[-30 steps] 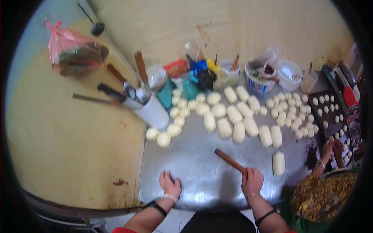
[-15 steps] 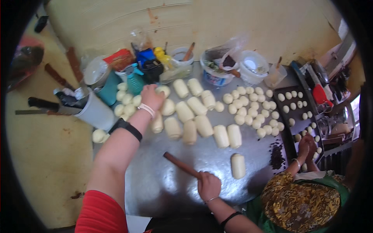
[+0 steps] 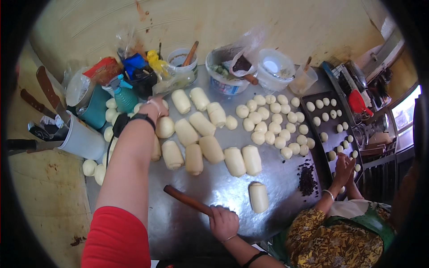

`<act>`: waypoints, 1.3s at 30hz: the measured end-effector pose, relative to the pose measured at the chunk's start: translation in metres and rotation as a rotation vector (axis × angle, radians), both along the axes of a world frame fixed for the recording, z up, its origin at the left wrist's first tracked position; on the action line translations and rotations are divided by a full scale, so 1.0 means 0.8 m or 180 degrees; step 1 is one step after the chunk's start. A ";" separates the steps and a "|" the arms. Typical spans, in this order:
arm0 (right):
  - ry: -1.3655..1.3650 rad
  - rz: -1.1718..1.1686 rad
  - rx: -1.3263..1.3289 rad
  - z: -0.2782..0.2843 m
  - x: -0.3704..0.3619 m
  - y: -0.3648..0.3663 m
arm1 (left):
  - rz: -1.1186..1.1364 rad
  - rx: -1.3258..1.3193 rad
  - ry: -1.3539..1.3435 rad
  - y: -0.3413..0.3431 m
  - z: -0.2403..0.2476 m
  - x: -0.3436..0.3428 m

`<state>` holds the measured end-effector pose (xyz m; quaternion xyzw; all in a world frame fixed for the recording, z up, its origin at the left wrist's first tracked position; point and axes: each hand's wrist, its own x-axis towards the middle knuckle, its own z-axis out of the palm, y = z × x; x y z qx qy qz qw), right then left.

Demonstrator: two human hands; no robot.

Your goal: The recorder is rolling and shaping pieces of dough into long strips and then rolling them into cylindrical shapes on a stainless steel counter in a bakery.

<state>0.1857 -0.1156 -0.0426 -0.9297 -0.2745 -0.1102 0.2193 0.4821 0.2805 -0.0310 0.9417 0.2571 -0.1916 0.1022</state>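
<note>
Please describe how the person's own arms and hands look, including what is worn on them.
Both hands are bare. The left hand has a pale bracelet at the wrist, a black wristband above it and a red sleeve. The right hand has a thin bracelet and a black forearm band.

I can read no words or numbers here; on the round whitish plastic tub (image 3: 215, 85) near the rear edge of my grey metal table (image 3: 286, 192), the blue printed label (image 3: 226, 88) is too blurred.

Red sleeve (image 3: 117, 236), 2 black bands (image 3: 144, 117), thin bracelet (image 3: 229, 239)
</note>
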 end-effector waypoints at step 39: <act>0.0127 -0.0024 -0.0076 -0.010 -0.016 0.006 | 0.0455 0.1458 -0.2447 -0.034 -0.004 -0.467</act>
